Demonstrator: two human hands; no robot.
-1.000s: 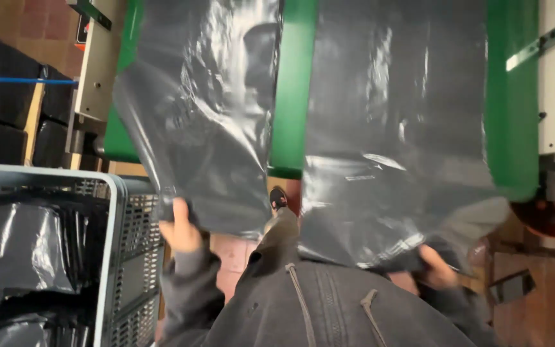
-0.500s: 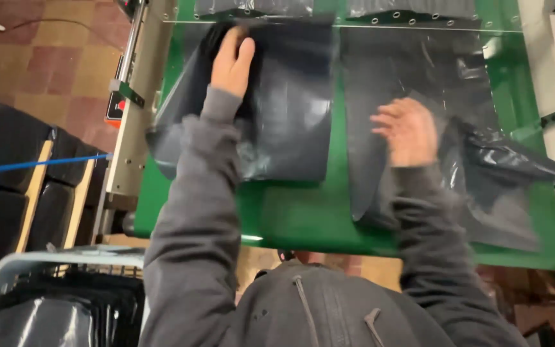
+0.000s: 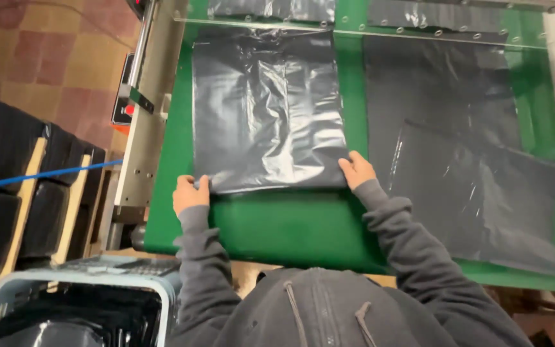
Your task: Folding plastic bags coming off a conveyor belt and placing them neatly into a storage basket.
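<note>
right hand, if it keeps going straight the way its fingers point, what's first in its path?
The right hand points up-left at the near right corner of the dark plastic bag, which it already touches; going on, it would probably slide over that bag on the green table.

Green worktop (image 3: 277, 225) seen from above, carrying two spreads of dark grey plastic. Left-hand dark plastic bag (image 3: 268, 109) lying flat, wrinkled and glossy, lower edge pinched at both corners. Left hand (image 3: 191, 195) gripping the lower left corner; right hand (image 3: 356, 171) gripping the lower right corner. Grey sleeves (image 3: 412, 244) on both arms. Second stack of dark bags (image 3: 464, 173) lying just beside on the right, top sheet skewed against the one beneath. Clear strip with holes (image 3: 367, 31) across the far edge. Grey crate (image 3: 81, 283) holding black bags at lower left. Tiled floor (image 3: 46, 58) beyond.
</note>
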